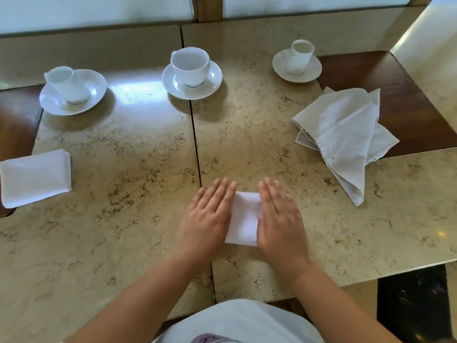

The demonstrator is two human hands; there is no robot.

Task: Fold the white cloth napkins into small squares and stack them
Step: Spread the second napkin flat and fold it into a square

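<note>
We're pressing both flat, open palms — left hand (209, 214), right hand (278, 214) — onto the folded napkin (244, 219), gripping nothing, setting creases.

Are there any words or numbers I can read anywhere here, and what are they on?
No text here reads clearly.
The person's white top: a purple patch at the bottom edge bears dark marks, cut off and too blurred to read.
The cups, saucers, napkins and table: no words, labels or numbers show.
</note>
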